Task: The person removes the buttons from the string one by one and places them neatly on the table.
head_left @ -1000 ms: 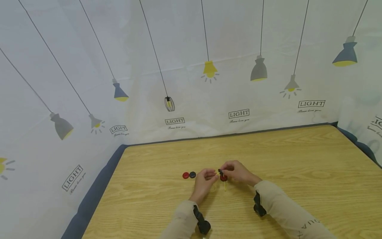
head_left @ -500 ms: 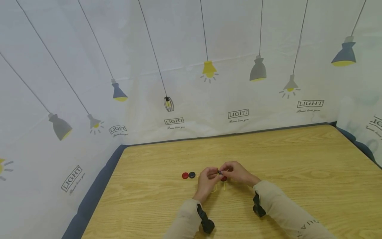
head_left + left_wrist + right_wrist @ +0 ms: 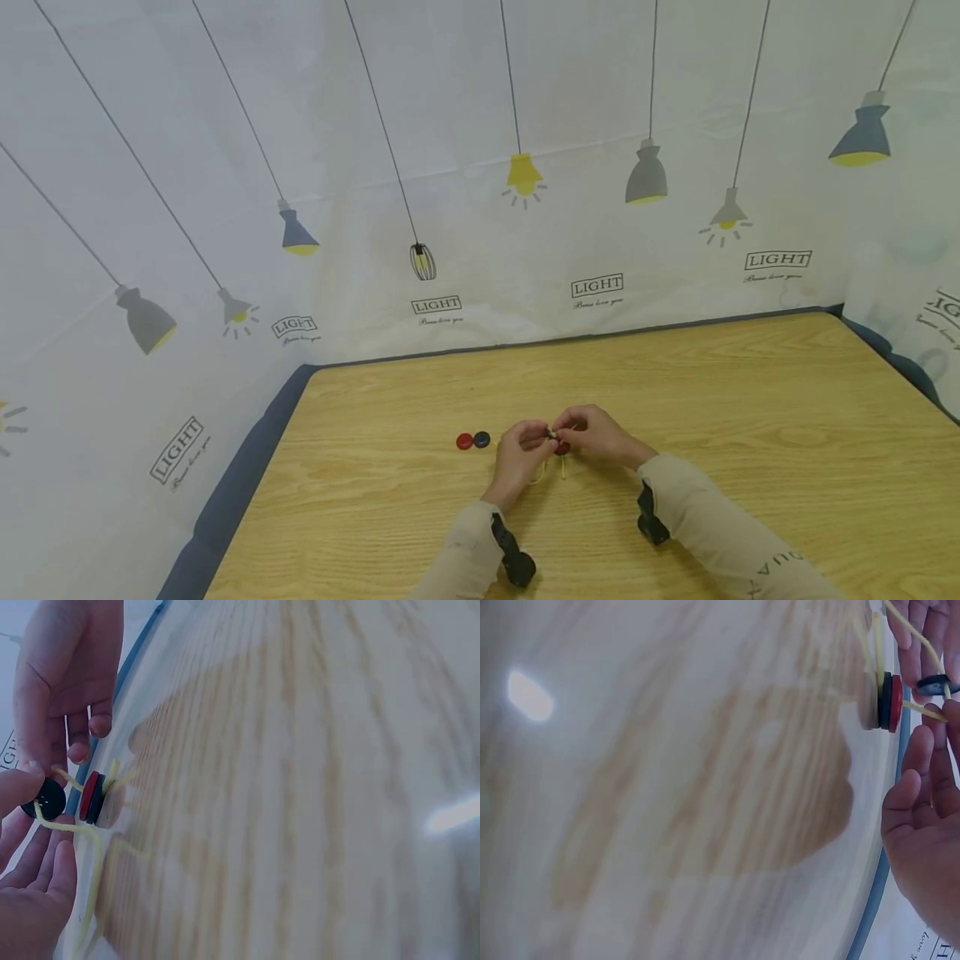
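Observation:
My left hand pinches a black button between thumb and fingers, above the table. A yellow string passes through a hole in this button and hangs down in a loop. Close against it, my right hand pinches the yellow string at the button's other side; its fingertips are partly hidden. Just below the hands, a red button and a dark button hang face to face on the same string. The string's tail sticks out past them.
On the wooden table, left of the hands, lie a loose red button and a loose dark button, side by side. A white printed cloth stands behind the table's back edge.
My left hand has moved slightly right, closing the gap to the right hand. The black button, earlier in plain sight between them, is now mostly covered by fingers in the head view.

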The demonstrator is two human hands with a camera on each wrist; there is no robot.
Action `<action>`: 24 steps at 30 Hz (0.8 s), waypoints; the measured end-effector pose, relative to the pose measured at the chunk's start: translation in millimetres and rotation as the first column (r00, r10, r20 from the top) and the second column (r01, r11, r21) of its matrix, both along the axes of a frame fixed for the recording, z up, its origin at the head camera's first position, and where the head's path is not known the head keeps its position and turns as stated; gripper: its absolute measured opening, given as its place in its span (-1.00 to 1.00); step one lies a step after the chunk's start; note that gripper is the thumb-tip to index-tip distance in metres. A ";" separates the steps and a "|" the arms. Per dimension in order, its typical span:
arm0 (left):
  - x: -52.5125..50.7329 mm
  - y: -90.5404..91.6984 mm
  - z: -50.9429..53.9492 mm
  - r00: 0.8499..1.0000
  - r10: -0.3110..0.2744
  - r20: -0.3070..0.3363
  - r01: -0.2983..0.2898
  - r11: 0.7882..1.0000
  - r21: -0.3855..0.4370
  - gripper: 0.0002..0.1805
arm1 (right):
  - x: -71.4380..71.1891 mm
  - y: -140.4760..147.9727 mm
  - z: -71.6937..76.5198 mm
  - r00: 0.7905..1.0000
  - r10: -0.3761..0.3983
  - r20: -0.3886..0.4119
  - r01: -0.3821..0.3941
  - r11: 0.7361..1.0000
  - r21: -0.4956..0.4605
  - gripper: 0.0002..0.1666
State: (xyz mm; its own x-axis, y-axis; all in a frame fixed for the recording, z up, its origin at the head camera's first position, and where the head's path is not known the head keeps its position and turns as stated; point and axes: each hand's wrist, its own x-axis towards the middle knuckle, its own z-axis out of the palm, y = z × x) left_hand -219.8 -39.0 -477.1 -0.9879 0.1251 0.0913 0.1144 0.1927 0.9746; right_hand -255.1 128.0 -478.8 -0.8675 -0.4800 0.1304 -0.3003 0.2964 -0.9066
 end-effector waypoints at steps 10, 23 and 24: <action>-0.2 -13.2 1.6 1.000 0.009 0.002 -0.009 0.998 -0.068 -0.71 | -0.7 3.3 -1.2 1.000 -0.022 0.008 0.022 0.999 0.039 -0.85; -1.9 -45.4 0.7 1.000 0.003 -0.023 -0.006 0.992 -0.126 -0.69 | -0.7 5.6 -2.1 0.999 -0.046 -0.010 0.047 0.996 0.077 -0.83; -3.9 -48.6 -2.7 1.000 0.001 -0.023 -0.005 0.990 -0.138 -0.68 | -0.4 5.8 -1.7 0.999 -0.045 -0.011 0.046 0.996 0.077 -0.83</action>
